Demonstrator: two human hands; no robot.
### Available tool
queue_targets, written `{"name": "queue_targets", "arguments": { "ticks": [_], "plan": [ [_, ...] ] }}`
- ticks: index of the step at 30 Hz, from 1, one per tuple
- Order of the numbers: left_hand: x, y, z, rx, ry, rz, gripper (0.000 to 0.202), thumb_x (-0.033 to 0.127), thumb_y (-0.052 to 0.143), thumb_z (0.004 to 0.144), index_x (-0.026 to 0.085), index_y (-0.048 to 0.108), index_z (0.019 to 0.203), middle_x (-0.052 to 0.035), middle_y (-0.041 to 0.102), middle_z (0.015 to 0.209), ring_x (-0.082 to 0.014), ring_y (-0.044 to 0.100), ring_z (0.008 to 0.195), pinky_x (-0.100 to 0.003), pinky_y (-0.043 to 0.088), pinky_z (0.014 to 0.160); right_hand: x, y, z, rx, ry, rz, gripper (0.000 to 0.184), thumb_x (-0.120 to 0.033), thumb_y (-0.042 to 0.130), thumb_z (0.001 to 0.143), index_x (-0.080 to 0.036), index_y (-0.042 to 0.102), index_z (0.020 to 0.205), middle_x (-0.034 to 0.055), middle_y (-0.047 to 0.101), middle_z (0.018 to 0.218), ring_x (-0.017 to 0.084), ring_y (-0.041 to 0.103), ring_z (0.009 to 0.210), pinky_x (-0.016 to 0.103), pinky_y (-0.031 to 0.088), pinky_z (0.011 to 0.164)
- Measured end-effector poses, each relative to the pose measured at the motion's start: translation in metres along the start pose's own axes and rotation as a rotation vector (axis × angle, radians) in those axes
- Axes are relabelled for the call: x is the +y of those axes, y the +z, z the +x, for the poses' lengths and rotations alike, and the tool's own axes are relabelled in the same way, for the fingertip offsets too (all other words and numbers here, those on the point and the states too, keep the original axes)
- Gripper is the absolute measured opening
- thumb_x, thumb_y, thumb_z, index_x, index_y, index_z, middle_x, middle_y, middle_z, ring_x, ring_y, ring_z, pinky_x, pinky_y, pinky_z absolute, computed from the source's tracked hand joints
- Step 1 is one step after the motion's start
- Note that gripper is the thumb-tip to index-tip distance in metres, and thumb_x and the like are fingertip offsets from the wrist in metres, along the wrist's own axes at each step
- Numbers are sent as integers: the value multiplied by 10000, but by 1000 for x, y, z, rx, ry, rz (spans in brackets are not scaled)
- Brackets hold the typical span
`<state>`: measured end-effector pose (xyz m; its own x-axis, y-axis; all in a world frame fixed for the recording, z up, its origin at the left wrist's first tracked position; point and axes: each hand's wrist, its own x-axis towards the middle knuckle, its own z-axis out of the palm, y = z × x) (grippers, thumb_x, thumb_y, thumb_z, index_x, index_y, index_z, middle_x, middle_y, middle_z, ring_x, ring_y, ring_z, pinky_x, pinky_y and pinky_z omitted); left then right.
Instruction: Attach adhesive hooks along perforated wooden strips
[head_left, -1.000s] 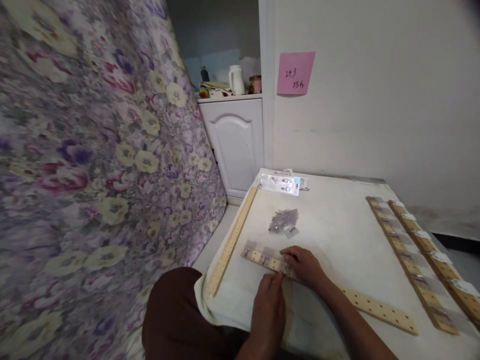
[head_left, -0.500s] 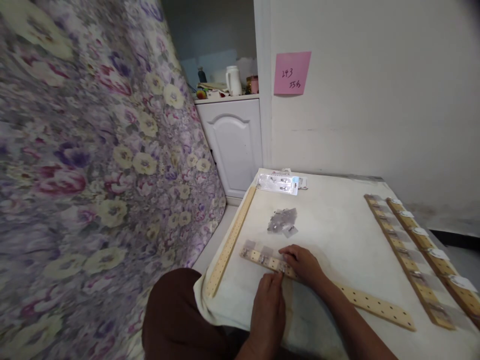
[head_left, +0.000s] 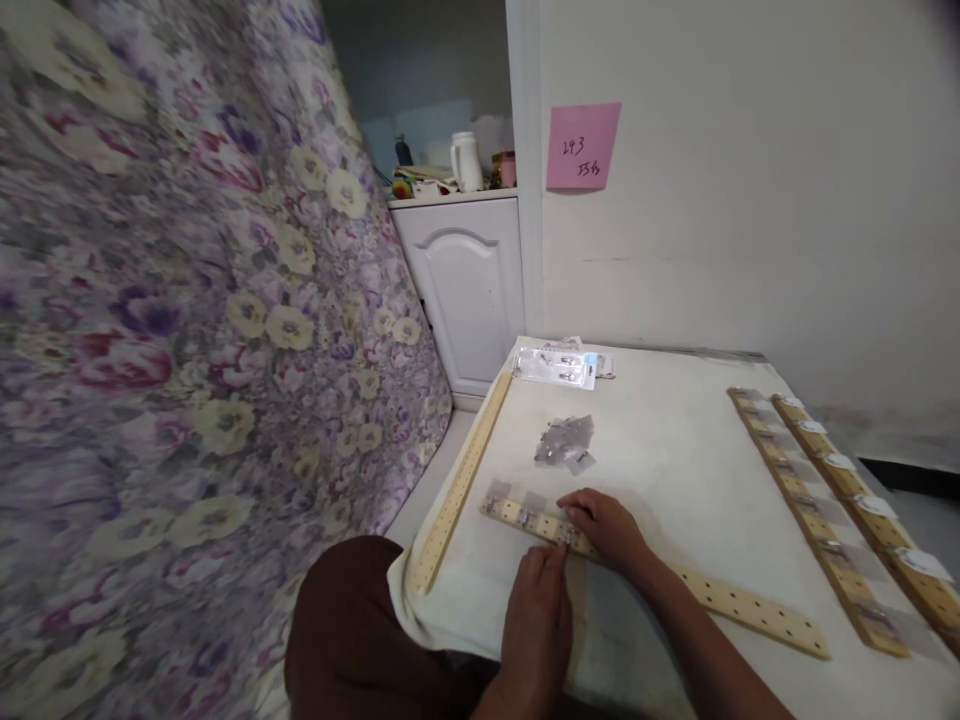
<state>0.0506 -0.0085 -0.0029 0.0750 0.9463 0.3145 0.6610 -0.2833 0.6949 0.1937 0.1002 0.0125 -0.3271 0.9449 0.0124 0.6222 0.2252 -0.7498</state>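
Note:
A long pale wooden strip with rows of holes [head_left: 750, 605] lies slantwise across the near part of the table. Two clear plastic pieces with small metal clips [head_left: 527, 517] sit at its left end. At a third metal clip [head_left: 565, 537] on the strip, the closed fingertips of my left hand [head_left: 536, 610] press from the near side. My right hand [head_left: 609, 527] reaches over the strip from the far side, its fingers bent together at the clear piece of that clip. My fingers partly hide this piece. Beyond the strip lies a pile of loose clear pieces with clips [head_left: 566, 442].
Another holed wooden strip [head_left: 461, 490] runs along the table's left edge. Clear packaging [head_left: 555, 367] lies at the back. To the right are a strip with clear pieces [head_left: 814, 520] and a strip with white pieces [head_left: 855, 485]. A floral curtain [head_left: 225, 350] hangs at left.
My left fingertips have shifted very slightly at the third clip. My right hand and the strip stay in place.

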Motion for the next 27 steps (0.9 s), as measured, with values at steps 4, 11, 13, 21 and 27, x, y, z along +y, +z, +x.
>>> {"name": "queue_targets", "arguments": {
  "ticks": [4,11,13,21,27],
  "plan": [
    [1,-1,0,-1,-4,6,436,59,381,861,185,528,1252,-101,587,1064,-207,541,1002,-378,481,908,-1,0,0,2,6,-6,280,-258,464,833,-239,692,994,31,703,1043,202,618,983,319,431,860],
    [2,-1,1,6,7,8,423,68,373,871,179,537,1245,-111,593,1037,-213,551,976,-386,497,874,-1,1,0,3,8,-19,282,-258,461,837,-240,689,1002,30,700,1046,204,616,985,318,429,860],
    [1,0,1,1,6,10,430,67,367,874,180,527,1257,-110,590,1044,-213,547,988,-392,494,884,0,1,0,4,6,-20,282,-256,461,838,-239,688,1005,28,698,1053,201,612,994,313,424,870],
    [-5,4,0,-7,30,33,436,54,367,865,182,513,1256,-108,577,1057,-212,534,992,-415,495,892,-1,0,-1,3,5,-24,273,-270,475,831,-226,682,1004,37,703,1011,192,623,937,287,429,819],
    [-4,3,1,-5,52,39,432,35,366,860,157,514,1247,-116,576,1064,-204,530,1007,-394,489,903,-2,-2,-1,-16,6,-24,290,-303,546,783,-213,669,1030,36,690,863,180,617,805,271,429,721]
  ]
}}
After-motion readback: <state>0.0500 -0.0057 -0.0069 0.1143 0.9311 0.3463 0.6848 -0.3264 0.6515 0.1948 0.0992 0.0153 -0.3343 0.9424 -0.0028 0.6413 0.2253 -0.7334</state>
